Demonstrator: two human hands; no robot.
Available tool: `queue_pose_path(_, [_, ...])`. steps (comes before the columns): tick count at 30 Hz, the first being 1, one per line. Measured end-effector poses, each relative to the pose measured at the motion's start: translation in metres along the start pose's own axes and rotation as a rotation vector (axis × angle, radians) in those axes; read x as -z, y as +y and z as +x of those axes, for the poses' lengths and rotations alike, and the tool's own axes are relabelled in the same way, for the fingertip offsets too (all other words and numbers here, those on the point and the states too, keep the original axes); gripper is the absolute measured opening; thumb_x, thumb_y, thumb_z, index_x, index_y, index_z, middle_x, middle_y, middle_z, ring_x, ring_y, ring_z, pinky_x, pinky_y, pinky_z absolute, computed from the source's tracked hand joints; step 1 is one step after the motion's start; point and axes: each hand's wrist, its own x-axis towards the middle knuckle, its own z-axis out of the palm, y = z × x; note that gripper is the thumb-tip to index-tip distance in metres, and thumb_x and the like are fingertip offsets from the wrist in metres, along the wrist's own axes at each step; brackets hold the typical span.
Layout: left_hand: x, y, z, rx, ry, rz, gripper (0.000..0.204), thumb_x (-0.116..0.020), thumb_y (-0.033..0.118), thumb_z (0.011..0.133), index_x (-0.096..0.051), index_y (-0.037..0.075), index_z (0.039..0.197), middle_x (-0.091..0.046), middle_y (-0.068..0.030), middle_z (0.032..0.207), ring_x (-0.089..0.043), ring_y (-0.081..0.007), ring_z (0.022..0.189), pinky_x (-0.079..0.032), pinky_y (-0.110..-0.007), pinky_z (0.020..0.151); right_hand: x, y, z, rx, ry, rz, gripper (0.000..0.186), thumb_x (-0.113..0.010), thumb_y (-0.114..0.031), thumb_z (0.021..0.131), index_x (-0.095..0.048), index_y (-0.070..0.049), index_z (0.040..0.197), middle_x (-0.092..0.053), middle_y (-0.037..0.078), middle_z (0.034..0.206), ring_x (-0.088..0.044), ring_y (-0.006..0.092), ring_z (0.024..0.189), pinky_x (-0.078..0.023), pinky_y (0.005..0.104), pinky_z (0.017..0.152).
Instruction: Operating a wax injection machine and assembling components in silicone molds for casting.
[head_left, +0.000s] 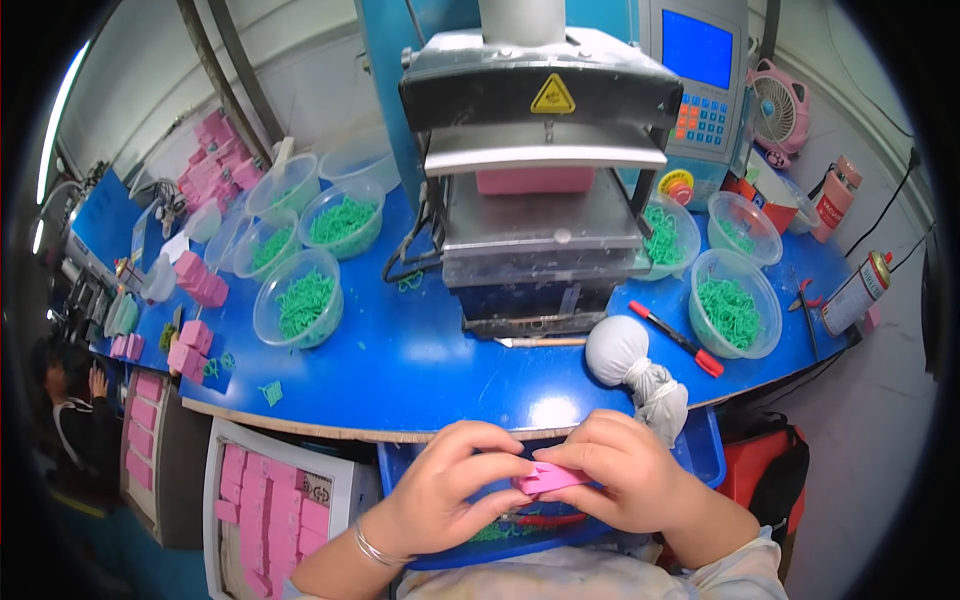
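A small pink block is pinched between my two hands just beyond the table's front edge. My left hand has thumb and fingers closed on its left end, and my right hand grips the right end. The fingers cover part of the block. Below my hands sits a blue bin with green rubbery scraps and something red inside. A white cloth-wrapped bundle with a round head lies at the table edge beyond my right hand.
A press stands mid-table with a pink block inside. Clear bowls of green strands flank it. A red marker and a spray can lie or stand right. A white-framed box holds pink blocks. Another person is far left.
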Motion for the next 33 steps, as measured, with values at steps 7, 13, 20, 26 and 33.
queue_pose_path(7, [0.012,0.006,0.021,-0.047,-0.428,0.061,0.020,-0.071,0.005,0.068,-0.059,0.003,0.084,-0.057,-0.0092,0.082,-0.057,-0.0241,0.076,-0.047,-0.032,0.067,0.000,-0.002,-0.001,0.053,-0.140,-0.072,0.029,-0.066,-0.020,0.072,-0.059,-0.003,0.094,-0.054,0.008,0.082,-0.053,0.0242,0.074,-0.043,0.0339,0.066])
queue_pose_path(13, [0.010,0.004,0.026,-0.118,-0.434,0.029,0.019,-0.070,0.001,0.065,-0.057,0.002,0.078,-0.058,-0.0097,0.079,-0.057,-0.0264,0.074,-0.047,-0.033,0.066,-0.010,0.000,-0.001,0.050,-0.011,-0.088,0.028,-0.065,-0.013,0.074,-0.057,-0.002,0.098,-0.055,0.009,0.089,-0.054,0.0250,0.080,-0.043,0.0338,0.070])
queue_pose_path(20, [-0.016,0.011,0.004,-0.143,-0.061,0.587,0.074,-0.076,0.025,0.061,-0.041,0.001,0.121,-0.045,-0.0179,0.115,-0.048,-0.0340,0.104,-0.041,-0.042,0.086,-0.043,0.005,-0.010,-0.360,0.371,0.814,0.028,-0.061,0.003,0.077,-0.044,0.000,0.101,-0.049,0.012,0.102,-0.054,0.0169,0.092,-0.050,0.0302,0.077])
queue_pose_path(26, [-0.009,-0.001,-0.006,0.382,-0.041,-0.235,0.080,-0.077,0.014,0.064,-0.031,0.004,0.129,-0.044,-0.0147,0.113,-0.050,-0.0263,0.103,-0.045,-0.038,0.085,-0.010,0.016,0.021,-0.494,0.284,1.144,0.044,-0.061,-0.018,0.085,-0.037,0.003,0.115,-0.047,0.014,0.109,-0.055,0.0203,0.097,-0.047,0.0338,0.083])
queue_pose_path(33, [0.016,-0.007,0.002,0.524,0.319,-1.166,0.094,-0.078,0.024,0.065,-0.020,0.002,0.136,-0.048,-0.0190,0.116,-0.057,-0.0262,0.092,-0.049,-0.037,0.076,0.053,0.044,0.065,-0.690,0.231,1.227,0.053,-0.033,-0.040,0.094,-0.058,0.006,0.099,-0.063,0.016,0.080,-0.061,0.0177,0.061,-0.047,0.0270,0.057])
